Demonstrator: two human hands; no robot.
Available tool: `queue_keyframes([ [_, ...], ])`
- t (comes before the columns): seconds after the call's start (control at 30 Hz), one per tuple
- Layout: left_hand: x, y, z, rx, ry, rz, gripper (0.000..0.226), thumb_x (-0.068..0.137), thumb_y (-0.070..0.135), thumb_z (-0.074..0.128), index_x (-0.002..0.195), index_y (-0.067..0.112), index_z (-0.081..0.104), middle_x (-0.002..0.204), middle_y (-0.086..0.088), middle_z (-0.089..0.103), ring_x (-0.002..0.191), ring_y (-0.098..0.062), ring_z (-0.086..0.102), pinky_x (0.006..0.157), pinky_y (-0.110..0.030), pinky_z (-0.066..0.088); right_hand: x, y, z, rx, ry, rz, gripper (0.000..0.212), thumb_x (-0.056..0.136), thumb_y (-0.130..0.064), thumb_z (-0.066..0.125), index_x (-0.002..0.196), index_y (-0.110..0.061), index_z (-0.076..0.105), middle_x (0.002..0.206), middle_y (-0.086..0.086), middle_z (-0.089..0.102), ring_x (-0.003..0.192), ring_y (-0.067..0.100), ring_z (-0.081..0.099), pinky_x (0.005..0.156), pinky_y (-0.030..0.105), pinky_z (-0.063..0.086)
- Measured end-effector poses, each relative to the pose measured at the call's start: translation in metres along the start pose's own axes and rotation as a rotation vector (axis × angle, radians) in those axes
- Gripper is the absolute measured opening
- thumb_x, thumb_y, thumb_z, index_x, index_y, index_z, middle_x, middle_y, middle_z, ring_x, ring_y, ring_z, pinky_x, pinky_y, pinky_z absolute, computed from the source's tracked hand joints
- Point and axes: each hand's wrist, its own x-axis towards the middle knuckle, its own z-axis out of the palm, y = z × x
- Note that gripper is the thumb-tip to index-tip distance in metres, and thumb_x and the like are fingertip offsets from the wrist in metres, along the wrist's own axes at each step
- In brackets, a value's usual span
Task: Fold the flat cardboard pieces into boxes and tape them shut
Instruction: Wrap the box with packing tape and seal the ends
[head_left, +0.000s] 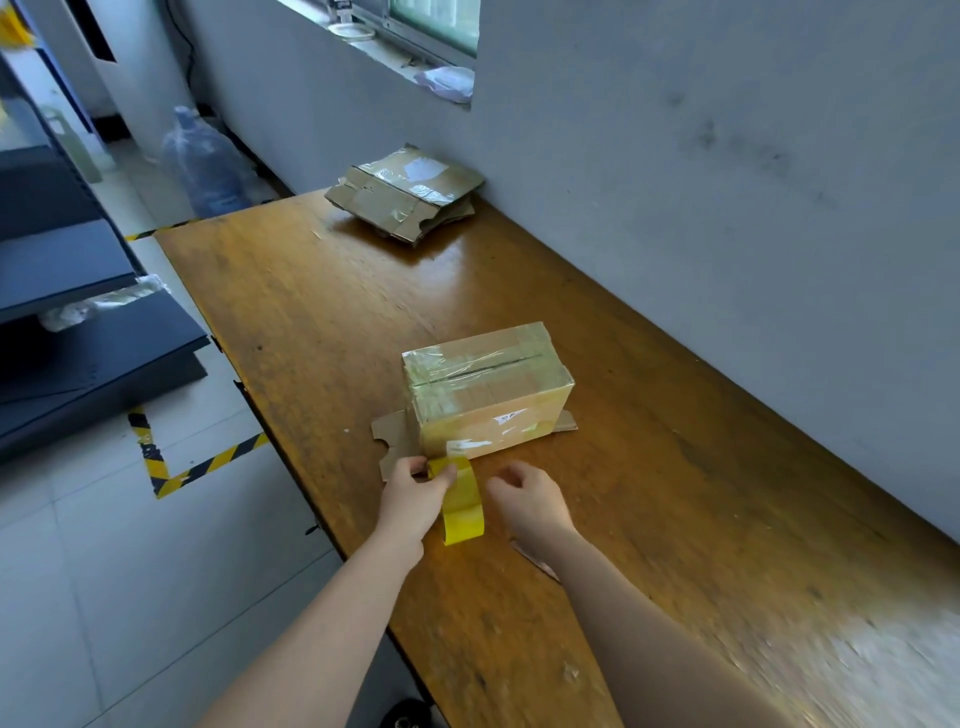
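A folded cardboard box (488, 395) stands on the wooden table (675, 467), its top seam covered with clear tape and its bottom flaps splayed out flat at both ends. Just in front of it, my left hand (415, 493) pinches a yellow tape roll (460, 499) from which a strip hangs down toward me. My right hand (527, 499) hovers beside the roll on its right, fingers curled, holding nothing that I can see. A stack of flat cardboard pieces (405, 195) lies at the table's far end by the wall.
A grey wall (727, 182) runs along the table's right side, with a window sill above. Left of the table are dark blue shelves (78, 312), a large water bottle (205, 161) and black-and-yellow floor tape (171, 467). A small cardboard scrap (535, 561) lies under my right forearm.
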Motion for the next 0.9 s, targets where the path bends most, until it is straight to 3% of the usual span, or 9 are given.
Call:
queue_keyframes([
  [0.1, -0.002, 0.003, 0.002, -0.024, 0.006, -0.005, 0.038, 0.09, 0.025, 0.067, 0.124, 0.02, 0.05, 0.114, -0.004, 0.056, 0.101, -0.024, 0.06, 0.086, -0.044, 0.055, -0.004, 0.033, -0.015, -0.579, 0.048, 0.107, 0.047, 0.083, -0.039, 0.06, 0.125, -0.018, 0.053, 0.126, 0.005, 0.055, 0.117, 0.024, 0.051, 0.096, 0.039, 0.047],
  [0.17, -0.003, 0.005, 0.004, -0.003, 0.013, 0.029, 0.036, 0.091, 0.022, 0.065, 0.125, 0.02, 0.051, 0.109, -0.002, 0.054, 0.103, -0.026, 0.058, 0.086, -0.046, 0.055, -0.009, 0.052, -0.02, -0.728, -0.001, 0.212, 0.056, 0.084, -0.05, 0.062, 0.129, -0.017, 0.052, 0.132, 0.006, 0.05, 0.125, 0.026, 0.044, 0.102, 0.04, 0.038],
  [0.33, -0.005, 0.005, 0.003, -0.072, -0.006, 0.038, 0.024, 0.091, 0.015, 0.065, 0.112, 0.022, 0.057, 0.112, -0.005, 0.056, 0.105, -0.028, 0.058, 0.09, -0.052, 0.053, -0.021, 0.077, -0.025, -0.789, 0.006, 0.156, 0.025, 0.095, -0.025, 0.053, 0.118, -0.02, 0.062, 0.122, 0.004, 0.058, 0.115, 0.022, 0.052, 0.098, 0.036, 0.041],
  [0.43, -0.006, 0.004, 0.001, -0.116, -0.019, 0.038, 0.02, 0.089, 0.01, 0.066, 0.104, 0.022, 0.06, 0.112, -0.008, 0.059, 0.104, -0.028, 0.06, 0.09, -0.053, 0.053, -0.027, 0.078, -0.027, -0.628, 0.065, 0.114, 0.016, 0.096, -0.018, 0.051, 0.109, -0.02, 0.06, 0.105, 0.001, 0.065, 0.095, 0.018, 0.061, 0.084, 0.032, 0.053],
  [0.57, -0.007, 0.003, 0.003, -0.167, -0.009, 0.033, 0.02, 0.088, 0.009, 0.068, 0.102, 0.022, 0.061, 0.112, -0.009, 0.061, 0.101, -0.027, 0.062, 0.088, -0.05, 0.054, -0.03, 0.051, -0.031, -0.384, 0.314, -0.157, 0.016, 0.097, -0.014, 0.05, 0.109, -0.023, 0.055, 0.094, -0.002, 0.06, 0.076, 0.012, 0.055, 0.061, 0.024, 0.048],
  [0.63, -0.007, 0.001, 0.005, -0.186, 0.012, 0.03, 0.019, 0.087, 0.014, 0.07, 0.101, 0.023, 0.061, 0.111, -0.008, 0.062, 0.1, -0.027, 0.062, 0.088, -0.049, 0.054, -0.028, 0.029, -0.031, -0.369, 0.419, -0.385, 0.017, 0.093, -0.008, 0.056, 0.105, -0.017, 0.064, 0.087, 0.001, 0.059, 0.073, 0.018, 0.055, 0.059, 0.031, 0.046],
  [0.73, -0.007, -0.001, 0.007, -0.186, 0.065, 0.033, 0.019, 0.086, 0.022, 0.072, 0.098, 0.026, 0.058, 0.11, -0.005, 0.062, 0.1, -0.028, 0.06, 0.086, -0.046, 0.054, -0.024, -0.003, -0.029, -0.486, 0.477, -0.659, 0.009, 0.081, -0.004, 0.07, 0.087, -0.01, 0.07, 0.071, 0.006, 0.058, 0.06, 0.028, 0.054, 0.05, 0.034, 0.043],
  [0.83, -0.005, -0.003, 0.007, -0.177, 0.086, 0.025, 0.019, 0.084, 0.023, 0.074, 0.092, 0.026, 0.057, 0.106, -0.005, 0.062, 0.097, -0.028, 0.06, 0.082, -0.045, 0.055, -0.022, -0.03, -0.027, -0.697, 0.51, -0.765, 0.018, 0.067, 0.002, 0.078, 0.07, -0.01, 0.066, 0.059, 0.006, 0.054, 0.049, 0.027, 0.05, 0.045, 0.027, 0.031],
  [0.9, -0.004, -0.003, 0.006, -0.171, 0.085, 0.029, 0.018, 0.084, 0.022, 0.074, 0.091, 0.024, 0.058, 0.103, -0.005, 0.063, 0.095, -0.027, 0.06, 0.078, -0.044, 0.056, -0.021, -0.041, -0.027, -0.827, 0.502, -0.789, 0.023, 0.06, 0.003, 0.08, 0.065, -0.012, 0.063, 0.057, 0.005, 0.053, 0.049, 0.025, 0.05, 0.046, 0.028, 0.031],
])
